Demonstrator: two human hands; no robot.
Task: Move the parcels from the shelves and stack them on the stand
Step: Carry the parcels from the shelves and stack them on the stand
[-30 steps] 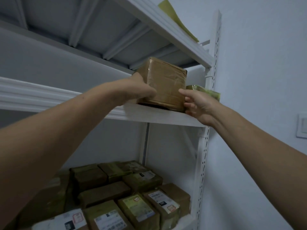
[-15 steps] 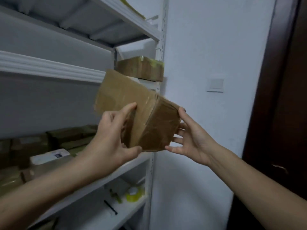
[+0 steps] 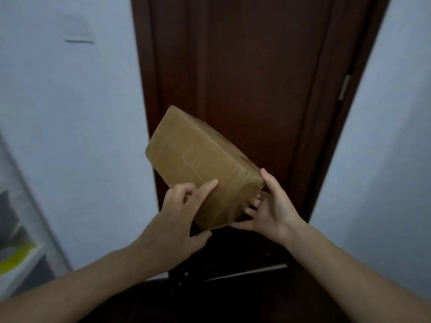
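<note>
Centre frame, head view: I see the brown taped parcel [image 3: 198, 164] tilted, held in the air before the dark door [image 3: 245, 66]. Left hand [image 3: 179, 220] grips its near-left side, thumb underneath; right hand [image 3: 272, 208] cups the lower-right corner, fingers spread.

no readable text, none on the parcel [image 3: 193, 157]

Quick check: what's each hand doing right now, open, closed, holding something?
Left hand: grips the brown parcel at its near end.
Right hand: holds the same parcel, thumb on its right corner, fingers underneath.
</note>
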